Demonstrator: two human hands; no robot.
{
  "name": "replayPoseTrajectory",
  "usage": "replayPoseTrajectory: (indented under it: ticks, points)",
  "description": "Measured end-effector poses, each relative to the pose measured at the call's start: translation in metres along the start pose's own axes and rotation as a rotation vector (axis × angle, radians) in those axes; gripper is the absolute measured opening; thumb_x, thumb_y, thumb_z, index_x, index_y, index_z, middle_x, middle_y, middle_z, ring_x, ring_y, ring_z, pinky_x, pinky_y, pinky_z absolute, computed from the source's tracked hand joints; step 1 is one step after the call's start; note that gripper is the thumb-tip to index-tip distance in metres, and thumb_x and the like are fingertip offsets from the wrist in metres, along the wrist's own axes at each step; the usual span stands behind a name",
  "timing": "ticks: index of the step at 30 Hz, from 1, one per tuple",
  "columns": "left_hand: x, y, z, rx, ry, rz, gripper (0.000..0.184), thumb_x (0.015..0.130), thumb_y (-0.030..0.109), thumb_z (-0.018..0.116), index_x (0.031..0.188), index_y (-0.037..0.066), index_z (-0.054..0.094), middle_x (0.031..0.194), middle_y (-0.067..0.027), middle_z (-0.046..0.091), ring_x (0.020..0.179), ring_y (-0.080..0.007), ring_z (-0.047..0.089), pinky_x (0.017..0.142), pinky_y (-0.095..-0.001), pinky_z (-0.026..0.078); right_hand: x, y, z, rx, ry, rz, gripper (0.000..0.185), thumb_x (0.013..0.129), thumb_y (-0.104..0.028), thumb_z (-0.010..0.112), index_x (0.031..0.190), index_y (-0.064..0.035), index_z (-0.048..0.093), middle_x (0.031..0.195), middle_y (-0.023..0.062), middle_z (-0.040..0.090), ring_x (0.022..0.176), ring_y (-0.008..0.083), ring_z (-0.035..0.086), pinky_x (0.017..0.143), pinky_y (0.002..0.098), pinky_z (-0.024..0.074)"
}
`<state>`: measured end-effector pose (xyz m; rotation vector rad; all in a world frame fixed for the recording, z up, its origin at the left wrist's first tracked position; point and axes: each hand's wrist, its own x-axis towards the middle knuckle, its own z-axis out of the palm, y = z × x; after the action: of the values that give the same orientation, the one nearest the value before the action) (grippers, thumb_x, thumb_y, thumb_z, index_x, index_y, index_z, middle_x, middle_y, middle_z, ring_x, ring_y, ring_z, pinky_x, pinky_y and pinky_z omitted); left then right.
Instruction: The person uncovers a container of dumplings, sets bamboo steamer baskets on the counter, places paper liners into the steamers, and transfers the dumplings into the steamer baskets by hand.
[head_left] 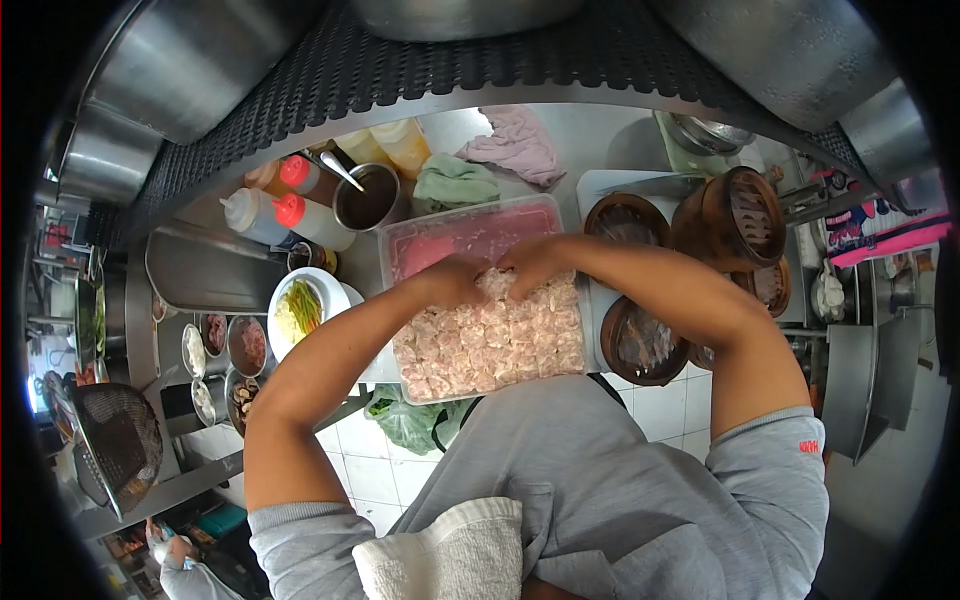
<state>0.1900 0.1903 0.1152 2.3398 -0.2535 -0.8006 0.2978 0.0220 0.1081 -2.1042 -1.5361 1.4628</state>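
Note:
A rectangular clear plastic tub sits in front of me. Close-packed rows of pale, meat-filled dumplings cover its near part, and its far part shows a pink-red bottom. My left hand and my right hand come together at the far row. Their curled fingers close from both sides on one dumpling; the left fingertips are partly hidden and slightly blurred.
Squeeze bottles and a metal pot with a spoon stand back left. A white plate holds shredded vegetables. Bamboo steamers are on the right. Cloths lie behind the tub. A perforated shelf hangs overhead.

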Motion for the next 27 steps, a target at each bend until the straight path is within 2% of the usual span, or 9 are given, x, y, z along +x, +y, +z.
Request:
replayPoseTrajectory:
  ticks: [5,7,9,11,15,18,20,22,27]
  points:
    - [-0.002,-0.005,0.008,-0.056,0.113,0.012,0.057,0.070,0.026,0.075,0.118,0.000,0.058,0.111,-0.0210,0.063,0.106,-0.0340,0.059,0.091,-0.0376,0.045,0.007,0.010,0.011,-0.043,0.163,-0.099,0.061,0.066,-0.038,0.071,0.114,-0.0015,0.063,0.106,0.0180,0.066,0.098,0.0304,0.063,0.085,0.0404,0.0479]
    - [-0.004,-0.005,0.005,-0.066,0.093,-0.020,0.059,0.070,0.028,0.075,0.120,0.001,0.057,0.113,-0.0199,0.063,0.107,-0.0325,0.059,0.091,-0.0370,0.044,0.001,0.003,0.004,-0.091,0.041,-0.045,0.073,0.069,-0.042,0.070,0.128,-0.0018,0.053,0.125,0.0195,0.057,0.116,0.0321,0.055,0.096,0.0400,0.0424]
    - [-0.001,-0.007,0.002,-0.082,0.075,-0.052,0.062,0.071,0.030,0.075,0.122,0.002,0.056,0.114,-0.0188,0.062,0.108,-0.0311,0.059,0.092,-0.0365,0.044,0.001,-0.003,-0.008,-0.038,-0.088,-0.002,0.076,0.070,-0.046,0.070,0.129,-0.0022,0.053,0.126,0.0183,0.057,0.117,0.0305,0.054,0.097,0.0392,0.0421]
    - [0.007,-0.010,-0.012,-0.199,-0.165,-0.007,0.075,0.073,0.037,0.075,0.135,0.006,0.048,0.126,-0.0169,0.058,0.117,-0.0277,0.054,0.100,-0.0357,0.037,0.006,-0.001,-0.016,0.017,-0.216,0.037,0.078,0.070,-0.050,0.071,0.130,-0.0026,0.052,0.127,0.0171,0.057,0.117,0.0289,0.054,0.097,0.0383,0.0418]
    - [0.016,-0.017,-0.022,-0.175,-0.292,-0.168,0.074,0.074,0.039,0.074,0.135,0.006,0.049,0.129,-0.0137,0.057,0.118,-0.0241,0.052,0.102,-0.0339,0.035,0.025,0.015,-0.019,0.011,-0.196,0.114,0.083,0.071,-0.057,0.071,0.134,-0.0060,0.051,0.127,0.0139,0.057,0.116,0.0265,0.054,0.094,0.0378,0.0431]
    - [0.018,-0.036,-0.012,-0.333,-0.312,-0.119,0.069,0.075,0.035,0.075,0.133,0.005,0.052,0.123,-0.0099,0.060,0.109,-0.0196,0.055,0.097,-0.0316,0.039,0.024,0.020,-0.019,-0.002,-0.179,0.113,0.080,0.072,-0.056,0.072,0.132,-0.0072,0.053,0.128,0.0119,0.058,0.115,0.0251,0.055,0.092,0.0372,0.0443]
    - [0.015,-0.041,-0.011,-0.582,-0.314,-0.234,0.053,0.077,0.032,0.075,0.120,0.005,0.061,0.106,-0.0033,0.064,0.094,-0.0129,0.057,0.086,-0.0291,0.043,0.022,0.021,-0.019,0.036,-0.170,0.115,0.077,0.072,-0.054,0.073,0.130,-0.0071,0.056,0.127,0.0107,0.058,0.115,0.0239,0.055,0.091,0.0365,0.0448]
    - [0.017,-0.044,-0.013,-0.620,-0.321,-0.263,0.048,0.077,0.031,0.075,0.115,0.005,0.062,0.102,-0.0028,0.063,0.092,-0.0125,0.057,0.084,-0.0294,0.043,0.024,0.024,-0.023,0.355,-0.254,0.214,0.064,0.068,-0.045,0.079,0.119,-0.0093,0.065,0.112,0.0071,0.065,0.101,0.0208,0.061,0.083,0.0353,0.0476]
    - [0.017,-0.046,-0.014,-0.715,-0.355,-0.273,0.040,0.077,0.030,0.077,0.105,0.005,0.063,0.096,-0.0019,0.062,0.087,-0.0125,0.056,0.080,-0.0299,0.044,0.042,0.041,-0.017,0.488,-0.231,0.277,0.051,0.069,-0.038,0.080,0.111,-0.0116,0.068,0.108,0.0057,0.066,0.095,0.0176,0.062,0.079,0.0325,0.0480]
